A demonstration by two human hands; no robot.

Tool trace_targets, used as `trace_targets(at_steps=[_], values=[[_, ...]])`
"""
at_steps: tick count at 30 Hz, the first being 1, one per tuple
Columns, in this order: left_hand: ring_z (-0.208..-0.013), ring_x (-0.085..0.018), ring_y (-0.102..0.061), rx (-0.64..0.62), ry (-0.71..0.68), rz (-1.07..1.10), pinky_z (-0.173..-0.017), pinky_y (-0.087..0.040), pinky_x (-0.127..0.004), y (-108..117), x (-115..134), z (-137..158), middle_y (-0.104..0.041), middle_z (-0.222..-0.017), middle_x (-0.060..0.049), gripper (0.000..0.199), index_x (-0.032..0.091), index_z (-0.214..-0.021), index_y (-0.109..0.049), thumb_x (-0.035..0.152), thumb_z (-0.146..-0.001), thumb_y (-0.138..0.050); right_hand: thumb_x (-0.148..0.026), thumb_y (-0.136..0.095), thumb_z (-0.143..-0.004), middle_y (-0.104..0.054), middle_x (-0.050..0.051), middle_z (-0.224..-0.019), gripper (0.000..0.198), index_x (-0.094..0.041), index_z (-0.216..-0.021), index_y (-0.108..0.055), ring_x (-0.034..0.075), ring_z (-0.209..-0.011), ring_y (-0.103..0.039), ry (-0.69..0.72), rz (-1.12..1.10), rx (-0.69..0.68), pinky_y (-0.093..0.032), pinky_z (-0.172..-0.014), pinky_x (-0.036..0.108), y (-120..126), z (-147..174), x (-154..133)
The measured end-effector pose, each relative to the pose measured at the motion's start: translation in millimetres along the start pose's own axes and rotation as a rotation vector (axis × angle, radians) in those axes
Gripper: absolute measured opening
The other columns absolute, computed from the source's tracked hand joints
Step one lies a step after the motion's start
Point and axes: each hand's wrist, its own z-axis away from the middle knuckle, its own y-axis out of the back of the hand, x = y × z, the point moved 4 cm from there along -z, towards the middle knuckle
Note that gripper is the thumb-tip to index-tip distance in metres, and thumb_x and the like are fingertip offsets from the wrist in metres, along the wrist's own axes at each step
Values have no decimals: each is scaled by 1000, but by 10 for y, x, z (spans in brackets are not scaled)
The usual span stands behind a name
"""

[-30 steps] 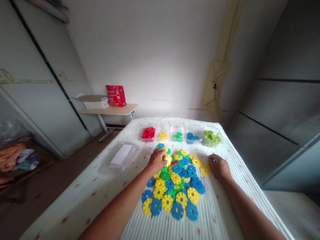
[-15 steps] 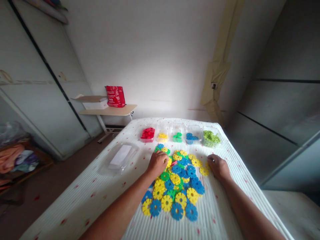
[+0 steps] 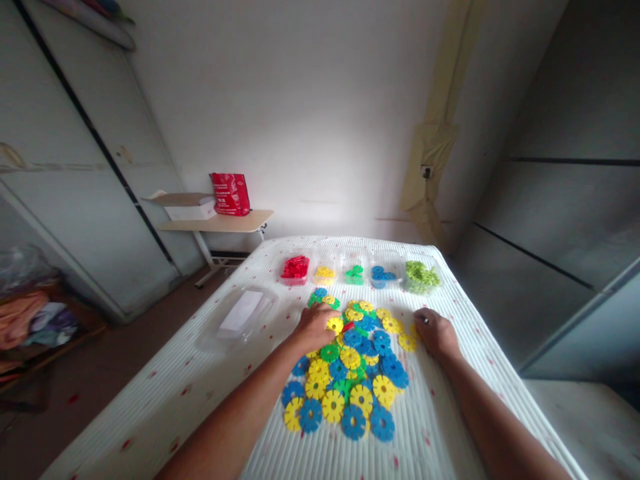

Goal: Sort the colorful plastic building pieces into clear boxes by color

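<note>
Dim, soft light fills the room, strongest in a pale glow on the white wall (image 3: 320,153) and fading to murky edges. A soft shadow falls beside the left forearm (image 3: 245,390) on the ribbed cover (image 3: 165,407); glints dot the clear plastic (image 3: 264,308). The wide lens slants the gray panels (image 3: 560,220) at either side. Scattered discs (image 3: 351,365) show vivid color; lettering on the red bag (image 3: 231,195) blurs.

Bare forearms (image 3: 243,407), bare left hand (image 3: 315,328), right hand (image 3: 437,332) wearing small silvery ring (image 3: 425,321)
</note>
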Motion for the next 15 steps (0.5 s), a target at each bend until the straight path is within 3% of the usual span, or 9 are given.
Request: trace_targets(at_steps=[5, 15], values=[[-98, -23, -52, -28, 26, -28, -83, -39, -32, -8, 16, -16, -61, -100, -2, 41, 26, -93, -64, 10, -55, -62, -26, -39, -75, -66, 5, -84, 25, -20, -80, -62, 17, -75, -60, 12, -15, 11, -42, -67, 25, 4, 5, -10], [-95, -21, -50, 115, -44, -42, -81, -40, -31, 32, 59, 83, -58, -96, -3, 42, 22, -94, -59, 7, -55, -61, -27, -40, -75, -67, 6, -85, 26, -19, -81, -63, 17, -76, -60, 15, -16, 6, -42, -67, 24, -11, -4, 6]])
